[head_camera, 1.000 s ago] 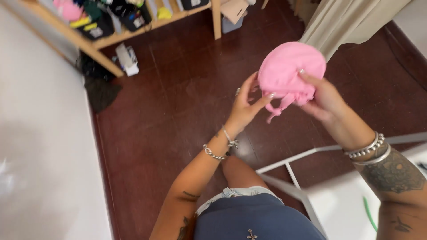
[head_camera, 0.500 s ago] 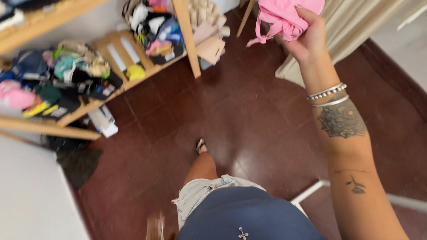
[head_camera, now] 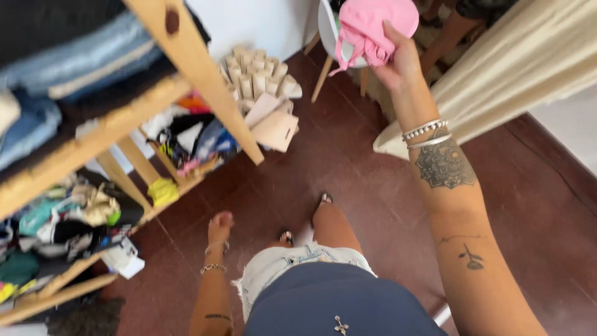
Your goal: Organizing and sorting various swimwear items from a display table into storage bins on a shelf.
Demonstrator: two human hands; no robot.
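While I stand on the dark red floor (head_camera: 348,168), my right hand (head_camera: 398,62) is raised out in front of me, gripping a bunched pink garment (head_camera: 376,25) with thin straps dangling from it. The garment sits high up, just over a white chair (head_camera: 329,37) with wooden legs. My left hand (head_camera: 220,228) hangs low by my thigh, loosely curled and holding nothing. To my left, a wooden shelf (head_camera: 193,62) carries folded and crumpled clothes (head_camera: 68,218). A cream curtain (head_camera: 497,74) hangs beside my right arm.
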